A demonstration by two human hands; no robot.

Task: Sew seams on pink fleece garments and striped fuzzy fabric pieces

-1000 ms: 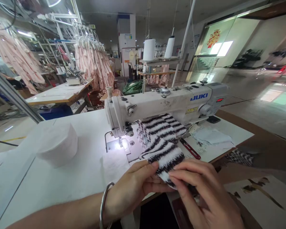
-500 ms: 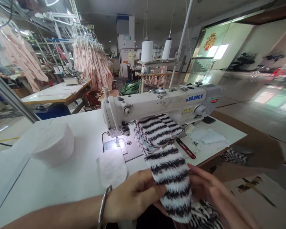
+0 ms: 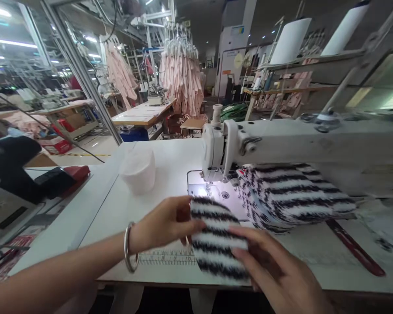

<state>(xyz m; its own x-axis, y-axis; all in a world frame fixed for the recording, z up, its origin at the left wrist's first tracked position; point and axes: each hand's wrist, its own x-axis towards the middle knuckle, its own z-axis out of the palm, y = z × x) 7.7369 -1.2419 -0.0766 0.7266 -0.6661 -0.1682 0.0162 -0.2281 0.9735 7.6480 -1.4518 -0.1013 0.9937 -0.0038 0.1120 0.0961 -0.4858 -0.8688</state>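
A striped fabric piece (image 3: 216, 240) is gripped at its edges by the left hand (image 3: 165, 224) and right hand (image 3: 275, 272), flat on the tabletop (image 3: 144, 218) before the sewing machine (image 3: 281, 144).

Bright needle lamp (image 3: 216, 192), motion blur, edges warped.

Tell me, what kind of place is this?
Probably a clothing factory: there's a white industrial sewing machine, rails of pink hanging garments, and a black-and-white striped fuzzy fabric piece pinched in the left hand.
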